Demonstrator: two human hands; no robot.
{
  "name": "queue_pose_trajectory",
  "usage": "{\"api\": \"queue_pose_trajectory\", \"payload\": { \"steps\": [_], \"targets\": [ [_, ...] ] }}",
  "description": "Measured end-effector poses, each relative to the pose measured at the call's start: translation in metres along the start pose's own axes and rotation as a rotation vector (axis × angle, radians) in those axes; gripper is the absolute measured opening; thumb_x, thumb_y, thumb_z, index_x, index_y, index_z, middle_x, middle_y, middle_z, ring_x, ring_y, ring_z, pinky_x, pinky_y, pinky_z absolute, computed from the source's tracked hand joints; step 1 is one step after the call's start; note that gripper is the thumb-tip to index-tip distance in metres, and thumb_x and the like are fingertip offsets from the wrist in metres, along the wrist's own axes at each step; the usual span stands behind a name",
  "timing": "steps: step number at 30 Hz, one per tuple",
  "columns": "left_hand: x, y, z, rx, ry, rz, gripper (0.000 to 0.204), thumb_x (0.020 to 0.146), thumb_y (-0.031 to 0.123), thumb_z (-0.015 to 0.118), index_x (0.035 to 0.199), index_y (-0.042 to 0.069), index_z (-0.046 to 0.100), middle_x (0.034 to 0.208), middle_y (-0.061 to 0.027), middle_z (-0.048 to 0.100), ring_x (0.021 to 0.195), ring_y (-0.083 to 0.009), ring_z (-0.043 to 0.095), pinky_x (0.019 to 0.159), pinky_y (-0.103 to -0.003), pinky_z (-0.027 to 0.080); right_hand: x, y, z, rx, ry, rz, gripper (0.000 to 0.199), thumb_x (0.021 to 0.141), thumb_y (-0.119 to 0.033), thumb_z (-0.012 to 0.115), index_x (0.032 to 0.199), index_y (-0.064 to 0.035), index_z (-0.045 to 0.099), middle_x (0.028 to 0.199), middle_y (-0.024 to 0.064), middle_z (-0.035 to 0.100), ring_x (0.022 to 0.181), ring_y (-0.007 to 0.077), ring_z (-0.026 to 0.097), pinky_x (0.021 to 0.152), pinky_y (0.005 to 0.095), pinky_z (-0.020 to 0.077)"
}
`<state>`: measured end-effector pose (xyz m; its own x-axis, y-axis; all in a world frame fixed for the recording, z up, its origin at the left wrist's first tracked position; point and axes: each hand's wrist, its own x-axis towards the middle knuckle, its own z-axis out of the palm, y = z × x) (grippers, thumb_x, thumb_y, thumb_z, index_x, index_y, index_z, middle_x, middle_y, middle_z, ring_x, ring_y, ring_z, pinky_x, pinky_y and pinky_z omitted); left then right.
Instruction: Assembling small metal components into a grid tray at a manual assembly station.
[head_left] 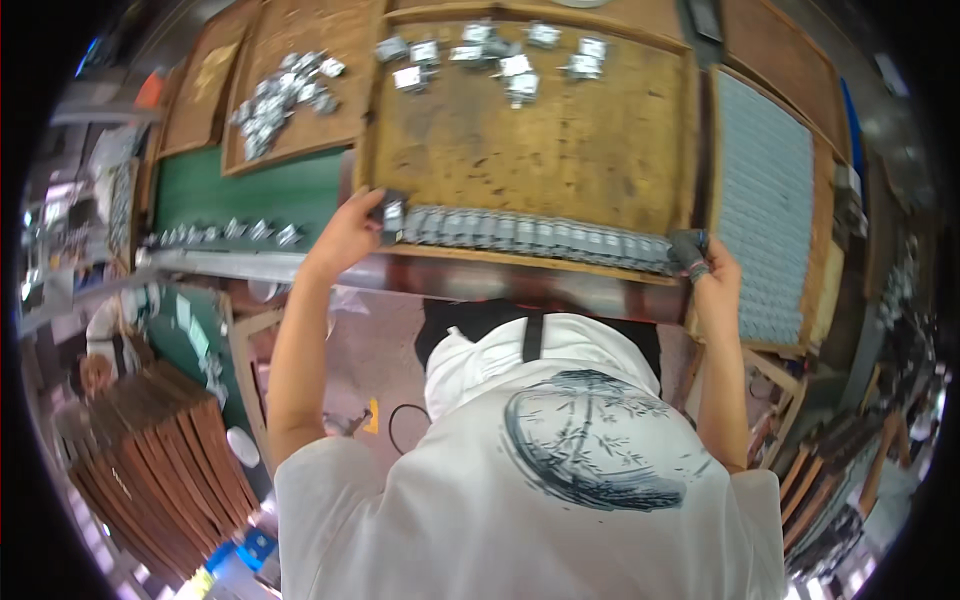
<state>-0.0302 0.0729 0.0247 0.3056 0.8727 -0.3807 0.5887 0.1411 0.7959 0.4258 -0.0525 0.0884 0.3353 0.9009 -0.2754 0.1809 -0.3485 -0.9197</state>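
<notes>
Along the near edge of a shallow wooden tray (pixel 530 140) lies a tight row of small silvery-grey metal parts (pixel 535 235). My left hand (pixel 350 232) is closed at the row's left end, with dark coverings on its fingertips. At the right end my right hand (pixel 714 268) is closed too, its fingers in dark grey coverings pressed against the last parts. The row lies between both hands. Fingers hide the end pieces. Near the tray's far side, several loose metal parts (pixel 515 66) of the same kind are scattered.
At the right stands a tray packed with grey parts (pixel 762 200). A wooden tray at the far left holds a heap of metal parts (pixel 285 100). Several small parts (pixel 235 230) line a green surface (pixel 250 190). Stacked wooden trays (pixel 160 465) stand lower left, near another person (pixel 100 345).
</notes>
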Motion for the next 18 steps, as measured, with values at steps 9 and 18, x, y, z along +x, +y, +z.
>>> {"api": "queue_pose_trajectory", "payload": {
  "steps": [9,18],
  "targets": [
    [0.014,-0.053,-0.024,-0.161,-0.201,-0.176,0.064,0.08,-0.009,0.037,0.144,-0.001,0.037,0.145,-0.0116,0.041,0.133,-0.0222,0.041,0.11,-0.031,0.03,0.016,0.076,-0.153,-0.113,0.475,-0.006,0.022,0.087,0.002,0.051,0.102,0.0033,0.067,0.085,0.006,0.067,0.073,0.0119,0.06,0.069,0.0261,0.0472],
    [0.007,0.014,0.042,0.577,0.011,0.107,0.052,0.096,0.028,0.052,0.141,0.005,0.044,0.15,-0.0187,0.033,0.139,-0.0335,0.032,0.113,-0.039,0.024,0.042,0.167,-0.296,-0.826,0.743,0.155,0.04,0.085,-0.028,0.056,0.116,-0.003,0.062,0.118,0.0216,0.062,0.109,0.0382,0.056,0.095,0.0429,0.042]
  ]
}}
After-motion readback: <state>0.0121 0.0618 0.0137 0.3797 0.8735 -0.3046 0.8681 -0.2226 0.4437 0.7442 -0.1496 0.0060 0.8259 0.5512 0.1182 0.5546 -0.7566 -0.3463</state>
